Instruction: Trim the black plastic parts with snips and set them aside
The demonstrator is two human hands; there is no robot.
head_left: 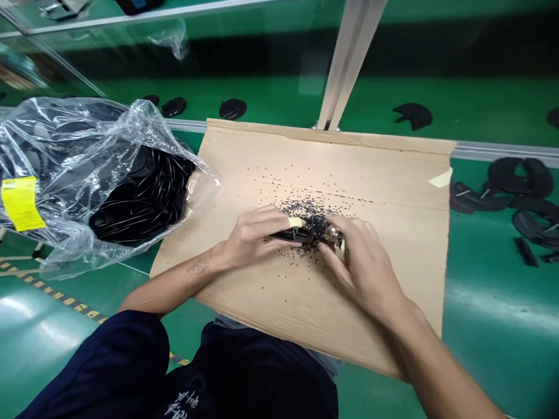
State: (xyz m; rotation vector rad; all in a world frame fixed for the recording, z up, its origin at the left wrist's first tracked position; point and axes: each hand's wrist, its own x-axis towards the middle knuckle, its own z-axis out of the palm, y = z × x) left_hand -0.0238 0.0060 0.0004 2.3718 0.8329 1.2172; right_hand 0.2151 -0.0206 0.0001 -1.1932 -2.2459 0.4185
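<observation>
Over a cardboard sheet beside a clear bag of black parts, a person's left hand pinches a thin black piece while the right hand grips a partly hidden metallic object, amid scattered tiny black bits

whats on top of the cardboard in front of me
Small black pieces lie on the cardboard, dense mid-sheet and scattered around. The left hand holds a flat black part there; what lies beneath the densest pieces, that hand and the right hand is covered.
</observation>
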